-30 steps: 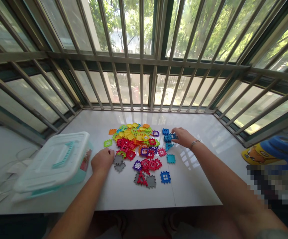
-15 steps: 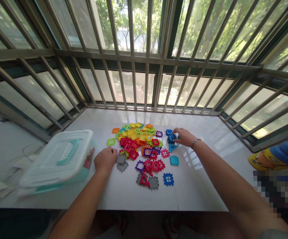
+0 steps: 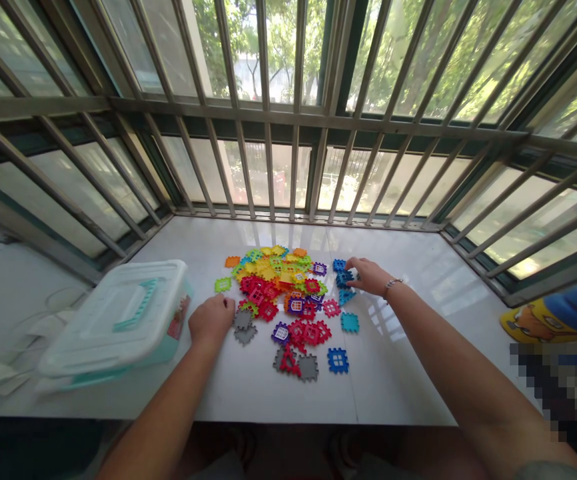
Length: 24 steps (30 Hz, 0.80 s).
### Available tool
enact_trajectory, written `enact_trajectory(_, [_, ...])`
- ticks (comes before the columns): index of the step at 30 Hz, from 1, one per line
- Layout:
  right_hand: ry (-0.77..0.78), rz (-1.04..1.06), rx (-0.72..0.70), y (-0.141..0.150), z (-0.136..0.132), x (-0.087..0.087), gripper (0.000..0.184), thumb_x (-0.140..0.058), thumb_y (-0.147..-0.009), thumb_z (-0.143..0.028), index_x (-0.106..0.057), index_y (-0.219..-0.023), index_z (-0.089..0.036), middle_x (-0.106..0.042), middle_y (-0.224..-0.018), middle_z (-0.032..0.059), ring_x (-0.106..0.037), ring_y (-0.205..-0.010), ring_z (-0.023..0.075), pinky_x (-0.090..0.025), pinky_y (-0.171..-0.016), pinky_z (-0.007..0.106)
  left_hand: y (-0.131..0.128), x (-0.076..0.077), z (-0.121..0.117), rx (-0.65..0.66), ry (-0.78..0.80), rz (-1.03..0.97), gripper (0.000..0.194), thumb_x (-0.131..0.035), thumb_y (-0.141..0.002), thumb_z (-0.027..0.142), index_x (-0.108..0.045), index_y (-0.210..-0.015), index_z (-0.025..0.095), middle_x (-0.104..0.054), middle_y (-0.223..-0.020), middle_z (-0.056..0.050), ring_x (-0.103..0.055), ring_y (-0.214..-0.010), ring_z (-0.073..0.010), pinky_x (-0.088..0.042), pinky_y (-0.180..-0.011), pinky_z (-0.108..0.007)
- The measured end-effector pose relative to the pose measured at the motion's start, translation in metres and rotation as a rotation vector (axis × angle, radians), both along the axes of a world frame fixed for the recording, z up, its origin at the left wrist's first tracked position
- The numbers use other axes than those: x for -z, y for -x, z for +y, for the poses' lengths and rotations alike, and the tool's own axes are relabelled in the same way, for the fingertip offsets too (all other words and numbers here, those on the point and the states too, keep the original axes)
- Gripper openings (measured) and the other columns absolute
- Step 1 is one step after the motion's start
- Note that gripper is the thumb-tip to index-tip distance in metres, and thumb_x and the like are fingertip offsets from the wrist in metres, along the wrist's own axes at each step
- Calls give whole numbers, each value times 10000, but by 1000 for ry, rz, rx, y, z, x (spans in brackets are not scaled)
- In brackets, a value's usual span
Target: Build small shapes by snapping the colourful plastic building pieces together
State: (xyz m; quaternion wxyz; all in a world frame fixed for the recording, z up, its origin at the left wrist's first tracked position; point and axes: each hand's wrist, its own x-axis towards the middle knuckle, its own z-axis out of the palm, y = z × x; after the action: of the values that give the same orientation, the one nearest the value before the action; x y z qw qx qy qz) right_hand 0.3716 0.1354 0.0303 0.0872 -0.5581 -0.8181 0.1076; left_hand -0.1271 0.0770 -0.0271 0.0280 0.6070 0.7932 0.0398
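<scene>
My left hand (image 3: 212, 317) rests on the white table as a loose fist, just left of two grey notched tiles (image 3: 243, 319); nothing shows in it. At the right of the pile, my right hand (image 3: 366, 275) has its fingertips bent down onto a dark blue window tile (image 3: 344, 279), and they partly cover it. Another blue tile (image 3: 339, 265) lies just beyond, and a blue triangular tile (image 3: 346, 297) sits on the near side. A big mixed pile of yellow, green and red plastic tiles (image 3: 263, 270) spreads between my hands.
A clear box with a white lid (image 3: 163, 280) stands at the left. Nearer me lie a light blue tile (image 3: 350, 323), a blue window tile (image 3: 338, 361) and grey tiles (image 3: 308, 367). A yellow and blue container (image 3: 543, 320) is at the right edge. Metal window bars (image 3: 293, 173) close off the back.
Almost nothing differs. Both hands keep their places, and the view has shifted very slightly.
</scene>
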Motion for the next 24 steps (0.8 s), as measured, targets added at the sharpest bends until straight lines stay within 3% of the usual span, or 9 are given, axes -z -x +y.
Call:
enact_trajectory(11, [10, 5, -3, 3, -1, -1, 441, -866, -876, -333, -674, -1264, -245, -779, -1297, 119, -693, -1286, 351, -582, -1072, 508, 3, 7, 2, 3, -26, 4, 536, -330, -1077, 427, -815, -1073, 199, -819, -1120, -172, -766, -971, -330, -469, -713, -362])
enact_trajectory(16, [-30, 48, 31, 0, -8, -7, 345, -768, -963, -363, -682, -1275, -245, -775, -1307, 125, -690, -1285, 345, -590, -1077, 517, 3, 7, 2, 6, -30, -3, 536, -333, -1079, 431, -817, -1073, 199, -818, -1122, -176, -765, -971, -337, -472, -716, -368])
enact_trajectory(20, [-130, 26, 69, 1, -26, -13, 255, -690, -1003, -357, -698, -1224, -231, -787, -1225, 133, -695, -1204, 355, -584, -1036, 521, 2, 5, 1, 5, -20, -9, 537, -333, -1080, 430, -818, -1080, 200, -817, -1130, -179, -763, -979, -340, -477, -728, -369])
enact_trajectory(24, [-190, 54, 69, 12, -63, -12, 160, -628, -1044, -379, -703, -1077, -242, -781, -1088, 109, -710, -1061, 318, -574, -965, 463, 1, 2, 0, 2, -12, -6, 546, -329, -1075, 428, -825, -1103, 200, -813, -1127, -183, -761, -980, -344, -491, -737, -381])
